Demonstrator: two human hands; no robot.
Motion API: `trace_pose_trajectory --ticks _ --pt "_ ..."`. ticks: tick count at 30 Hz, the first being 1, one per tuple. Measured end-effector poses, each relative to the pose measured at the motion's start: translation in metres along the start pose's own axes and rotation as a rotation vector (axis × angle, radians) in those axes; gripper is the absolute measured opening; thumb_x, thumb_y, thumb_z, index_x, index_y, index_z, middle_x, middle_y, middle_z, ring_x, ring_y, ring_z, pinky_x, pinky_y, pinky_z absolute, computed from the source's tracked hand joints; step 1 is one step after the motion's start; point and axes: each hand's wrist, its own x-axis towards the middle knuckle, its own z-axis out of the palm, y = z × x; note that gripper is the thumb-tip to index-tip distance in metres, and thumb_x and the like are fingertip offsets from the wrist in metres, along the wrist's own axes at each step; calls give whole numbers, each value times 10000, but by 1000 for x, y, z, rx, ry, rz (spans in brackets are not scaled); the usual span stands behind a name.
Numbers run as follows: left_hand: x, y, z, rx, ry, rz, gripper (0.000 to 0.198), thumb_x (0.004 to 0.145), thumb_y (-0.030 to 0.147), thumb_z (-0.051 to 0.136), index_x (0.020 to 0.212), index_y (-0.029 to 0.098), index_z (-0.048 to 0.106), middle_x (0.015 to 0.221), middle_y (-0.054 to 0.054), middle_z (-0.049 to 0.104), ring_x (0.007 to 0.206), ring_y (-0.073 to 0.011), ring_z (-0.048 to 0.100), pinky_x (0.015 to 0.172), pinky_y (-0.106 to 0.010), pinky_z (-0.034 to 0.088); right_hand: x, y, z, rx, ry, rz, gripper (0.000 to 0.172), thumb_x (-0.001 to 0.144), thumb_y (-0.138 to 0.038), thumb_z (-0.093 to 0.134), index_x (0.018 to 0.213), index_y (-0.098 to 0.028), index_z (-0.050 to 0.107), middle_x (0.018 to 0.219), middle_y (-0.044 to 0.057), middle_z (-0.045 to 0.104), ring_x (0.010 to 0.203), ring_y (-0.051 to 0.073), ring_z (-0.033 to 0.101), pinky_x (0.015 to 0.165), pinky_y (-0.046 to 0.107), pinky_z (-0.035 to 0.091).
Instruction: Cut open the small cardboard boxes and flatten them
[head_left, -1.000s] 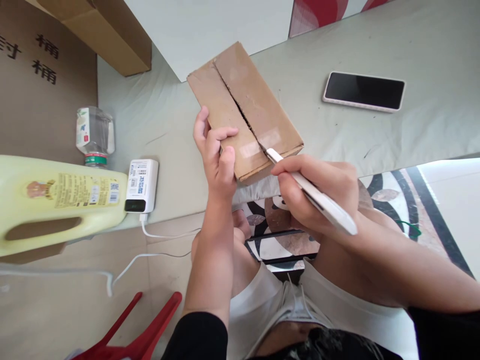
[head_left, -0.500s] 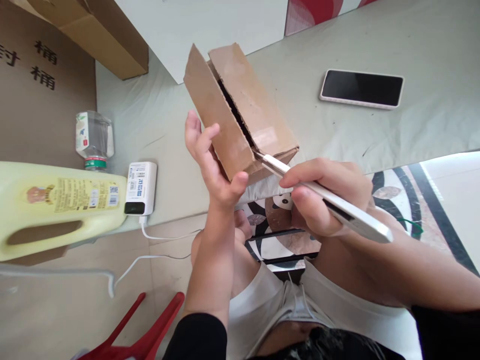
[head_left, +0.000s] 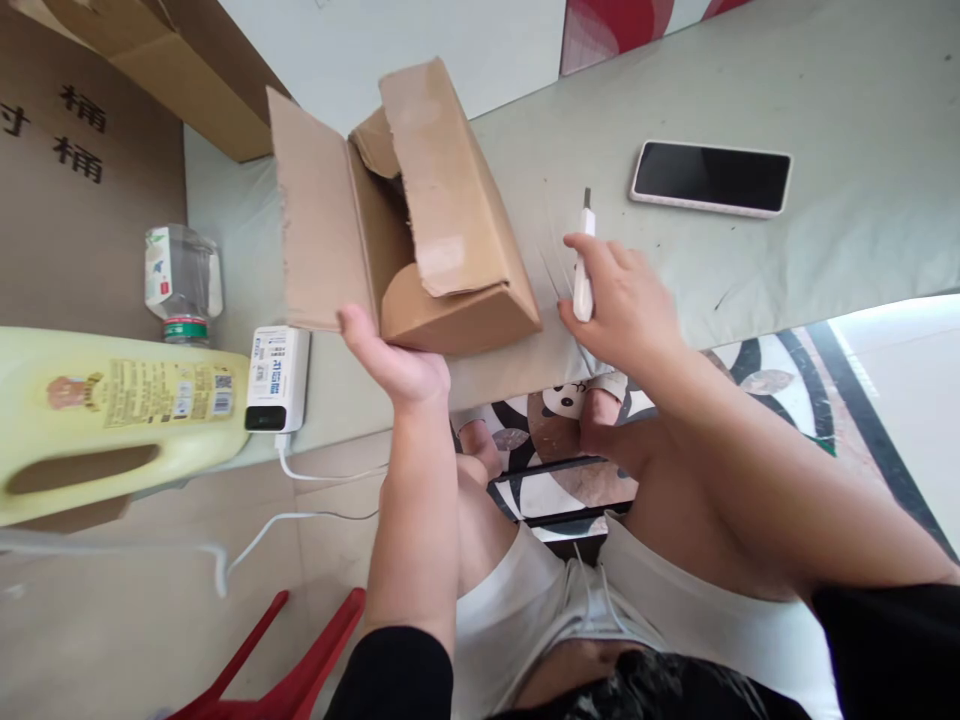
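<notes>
My left hand supports a brown cardboard box at its near end, its thumb up by the flap and its other fingers hidden under the box. One long flap stands swung out to the left, while the other still lies over part of the top. Through the gap the inside looks dark, and I cannot make out what it holds. Right of the box, my right hand has a white utility knife between thumb and fingers. Its short blade points away from me, low over the pale cloth.
A phone lies face up at the right on the covered table. To the left are a power bank with a white cable, a clear bottle, a yellow jug and larger cartons. A red stool stands lower left.
The knife has left the box's seam and moved up and right, turning to point away. The left flap has opened outward, and the box has tilted and shifted left with my left hand.
</notes>
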Motion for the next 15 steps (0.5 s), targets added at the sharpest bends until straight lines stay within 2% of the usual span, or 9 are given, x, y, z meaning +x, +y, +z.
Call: trace_pose_trajectory --ticks 3,6,9,11,15 --pt "8 -4 -8 -73 74 2 749 881 799 213 1395 320 472 1426 -60 579 1439 -259 484 1133 -389 501 2 6 9 -101 -119 83 609 803 -242 585 1404 -150 541 1266 230 594 1168 426 559 938 616 474" --pt "15 -15 -17 -57 100 -24 625 845 670 516 1376 358 410 1475 -38 525 1395 -243 520 1111 -379 510 -2 2 11 -103 -151 91 554 786 -252 609 1331 -154 602 1480 258 447 1355 498 423 1013 688 403" --pt "17 -22 -21 -3 178 -50 657 708 451 741 1273 319 431 1373 -55 562 1297 -253 578 1064 -408 530 -2 0 10 8 -153 50 590 781 -286 622 1359 -173 586 1576 233 351 1455 494 322 1085 714 350" --pt "18 -21 -23 67 219 -89 537 690 391 738 1156 255 508 1235 -70 612 1200 -265 618 1032 -439 539 0 1 10 125 -151 35 607 795 -320 619 1383 -179 576 1569 217 378 1474 446 338 1139 673 350" --pt "22 -17 -31 160 290 -125 308 726 315 625 1005 194 581 1083 -73 654 1075 -261 648 988 -464 555 7 6 11 345 -35 32 395 923 -428 513 1196 -198 683 1458 164 532 1428 325 460 1200 556 373"
